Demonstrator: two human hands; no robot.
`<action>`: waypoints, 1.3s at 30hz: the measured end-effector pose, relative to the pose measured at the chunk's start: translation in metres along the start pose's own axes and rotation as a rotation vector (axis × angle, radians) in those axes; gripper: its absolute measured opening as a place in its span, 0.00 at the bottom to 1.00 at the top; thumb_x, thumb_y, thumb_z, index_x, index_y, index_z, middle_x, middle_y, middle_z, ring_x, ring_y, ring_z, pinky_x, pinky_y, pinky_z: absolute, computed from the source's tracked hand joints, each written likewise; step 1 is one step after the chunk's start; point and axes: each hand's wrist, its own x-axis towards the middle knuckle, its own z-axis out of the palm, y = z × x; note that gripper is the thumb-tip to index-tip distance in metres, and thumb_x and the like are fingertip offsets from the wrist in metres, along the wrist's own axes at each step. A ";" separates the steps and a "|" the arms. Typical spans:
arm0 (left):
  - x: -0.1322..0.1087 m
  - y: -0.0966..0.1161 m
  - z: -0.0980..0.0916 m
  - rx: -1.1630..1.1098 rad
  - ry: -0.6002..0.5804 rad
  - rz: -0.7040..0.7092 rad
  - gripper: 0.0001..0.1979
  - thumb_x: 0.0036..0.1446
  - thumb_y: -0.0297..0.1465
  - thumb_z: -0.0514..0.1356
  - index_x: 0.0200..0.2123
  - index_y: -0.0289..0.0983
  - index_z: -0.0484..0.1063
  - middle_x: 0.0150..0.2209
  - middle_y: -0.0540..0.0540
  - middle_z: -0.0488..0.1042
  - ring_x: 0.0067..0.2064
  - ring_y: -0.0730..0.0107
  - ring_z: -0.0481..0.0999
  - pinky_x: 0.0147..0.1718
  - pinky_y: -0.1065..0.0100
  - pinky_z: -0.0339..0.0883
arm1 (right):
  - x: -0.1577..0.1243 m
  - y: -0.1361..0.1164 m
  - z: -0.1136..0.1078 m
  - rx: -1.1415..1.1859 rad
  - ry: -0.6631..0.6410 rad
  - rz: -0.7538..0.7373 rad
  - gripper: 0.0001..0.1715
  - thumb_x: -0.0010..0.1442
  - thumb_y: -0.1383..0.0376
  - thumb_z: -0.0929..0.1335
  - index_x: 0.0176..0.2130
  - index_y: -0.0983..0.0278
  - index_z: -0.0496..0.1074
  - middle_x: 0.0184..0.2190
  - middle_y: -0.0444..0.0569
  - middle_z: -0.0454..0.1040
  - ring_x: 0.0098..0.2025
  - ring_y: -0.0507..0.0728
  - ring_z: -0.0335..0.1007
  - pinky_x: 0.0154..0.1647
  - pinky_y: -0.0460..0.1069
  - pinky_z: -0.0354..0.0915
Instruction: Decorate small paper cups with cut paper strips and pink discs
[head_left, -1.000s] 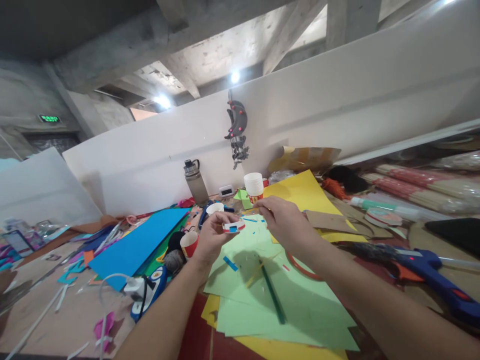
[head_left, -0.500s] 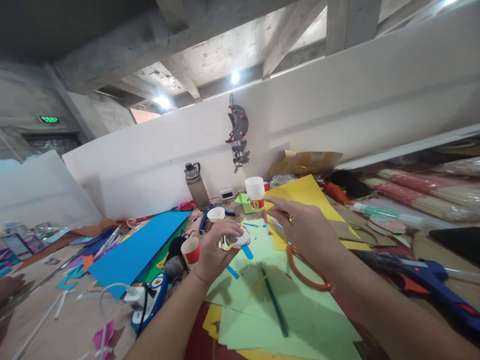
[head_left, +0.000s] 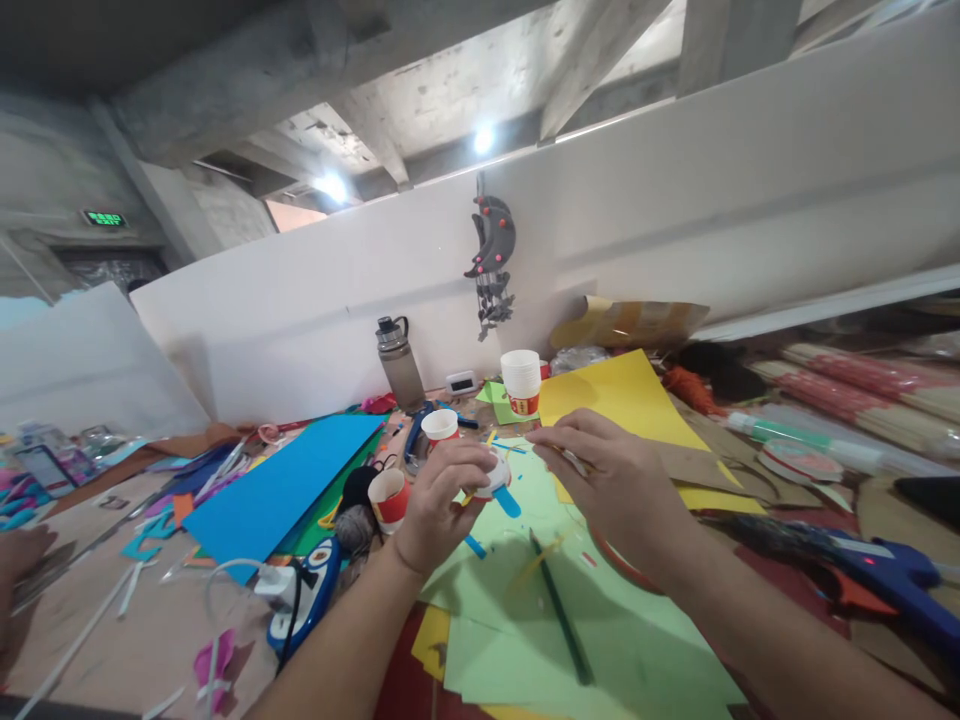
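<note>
Between left hand (head_left: pixel 454 485) and right hand (head_left: pixel 611 480), a gap is left over the light-green paper (head_left: pixel 499 620), narrowed by the white piece (head_left: pixel 495 478) gripped on the left. Paper crossed, low, by a dark green pencil (head_left: pixel 561 610). Far: way is barred by the cup stack (head_left: pixel 520 378), then the white panel (head_left: pixel 645 220). Left: sideways passage is hampered by a red-sided cup (head_left: pixel 396 506); farther, by the bottle (head_left: pixel 403 376). Near right: low room is taken up by the glue gun (head_left: pixel 889 572).

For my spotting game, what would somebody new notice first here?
Probably the blue sheet on the left of the table. Then perhaps the grey crescent ornament hanging against the white board. In the middle, the left hand holds a white-and-red piece with a blue tab above pale green paper.
</note>
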 end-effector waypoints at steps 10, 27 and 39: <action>0.002 0.004 -0.002 0.020 0.006 0.003 0.14 0.51 0.19 0.61 0.41 0.37 0.68 0.41 0.41 0.75 0.47 0.63 0.74 0.46 0.57 0.70 | -0.006 0.004 0.000 -0.029 0.117 -0.066 0.08 0.58 0.69 0.69 0.39 0.60 0.76 0.28 0.45 0.71 0.30 0.50 0.69 0.31 0.45 0.66; 0.000 0.002 -0.004 0.003 0.020 0.040 0.14 0.52 0.19 0.59 0.41 0.38 0.66 0.43 0.40 0.75 0.48 0.61 0.74 0.46 0.55 0.70 | -0.011 0.002 0.000 -0.091 0.038 -0.240 0.12 0.61 0.71 0.66 0.42 0.62 0.77 0.25 0.45 0.68 0.27 0.49 0.64 0.27 0.44 0.63; 0.000 0.007 -0.003 -0.015 -0.038 0.033 0.12 0.54 0.20 0.58 0.41 0.38 0.65 0.43 0.41 0.75 0.48 0.62 0.73 0.46 0.57 0.69 | -0.016 0.003 0.000 -0.142 0.106 -0.309 0.18 0.59 0.74 0.67 0.47 0.59 0.73 0.26 0.44 0.69 0.27 0.50 0.65 0.30 0.45 0.63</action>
